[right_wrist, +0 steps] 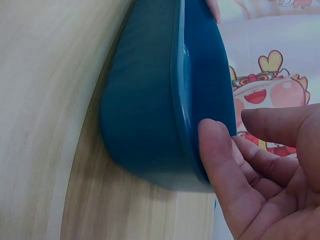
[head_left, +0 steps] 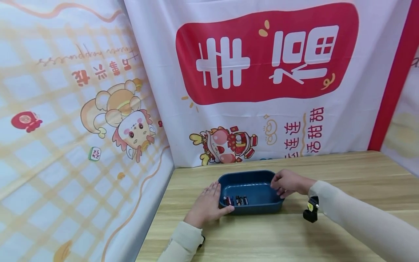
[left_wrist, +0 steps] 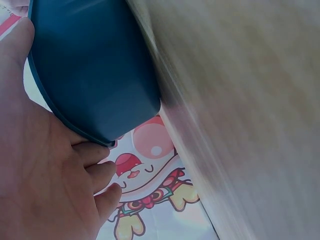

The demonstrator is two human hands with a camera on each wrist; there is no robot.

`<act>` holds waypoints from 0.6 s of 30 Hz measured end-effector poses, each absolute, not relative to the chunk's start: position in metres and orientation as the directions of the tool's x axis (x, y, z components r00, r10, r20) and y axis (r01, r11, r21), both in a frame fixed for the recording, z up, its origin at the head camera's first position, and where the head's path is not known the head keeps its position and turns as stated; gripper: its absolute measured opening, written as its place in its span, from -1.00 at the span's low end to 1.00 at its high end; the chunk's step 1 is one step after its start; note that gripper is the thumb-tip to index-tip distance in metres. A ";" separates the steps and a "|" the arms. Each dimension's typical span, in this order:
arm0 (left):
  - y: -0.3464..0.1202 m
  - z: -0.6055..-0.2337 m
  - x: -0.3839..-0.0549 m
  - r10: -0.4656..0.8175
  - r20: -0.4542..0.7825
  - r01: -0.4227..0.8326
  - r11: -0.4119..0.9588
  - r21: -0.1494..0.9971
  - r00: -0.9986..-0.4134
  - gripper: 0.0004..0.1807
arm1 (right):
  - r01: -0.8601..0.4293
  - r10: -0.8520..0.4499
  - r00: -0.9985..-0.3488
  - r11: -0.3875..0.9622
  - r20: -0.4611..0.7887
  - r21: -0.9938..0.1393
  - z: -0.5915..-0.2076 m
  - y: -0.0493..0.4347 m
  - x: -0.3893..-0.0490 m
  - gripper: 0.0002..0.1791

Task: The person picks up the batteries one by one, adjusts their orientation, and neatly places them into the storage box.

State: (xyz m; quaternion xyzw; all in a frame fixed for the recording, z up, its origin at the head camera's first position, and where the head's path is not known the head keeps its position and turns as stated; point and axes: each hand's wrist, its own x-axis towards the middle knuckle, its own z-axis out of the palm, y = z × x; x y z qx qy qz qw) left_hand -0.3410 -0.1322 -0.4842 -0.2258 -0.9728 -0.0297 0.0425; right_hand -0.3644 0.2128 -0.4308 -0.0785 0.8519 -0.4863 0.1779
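A dark blue, rounded plastic bin (head_left: 258,208) stands on the wooden tabletop. Several small cylindrical batteries (head_left: 238,200) lie together inside it, at its left front. My left hand (head_left: 207,204) rests against the bin's left end, thumb along the front rim and fingers fairly straight beside the wall; the left wrist view shows this hand (left_wrist: 60,165) at the rim too. At the opposite end, my right hand (head_left: 290,182) holds the rim with bent fingers. From the right wrist, the thumb (right_wrist: 217,150) overlaps the rim, while some fingertips are hidden behind it.
The wooden tabletop (head_left: 262,240) extends in front of the bin and to its right. Behind it hangs a white cloth (head_left: 163,91) with red printing and cartoon figures. A checked, printed cloth (head_left: 65,163) borders the left side.
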 end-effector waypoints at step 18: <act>-0.134 -0.485 -0.342 0.461 0.110 0.466 0.885 0.024 -0.881 0.19 | 0.074 -0.272 -0.928 0.535 -0.254 -0.842 -0.432 0.255 -0.350 -0.80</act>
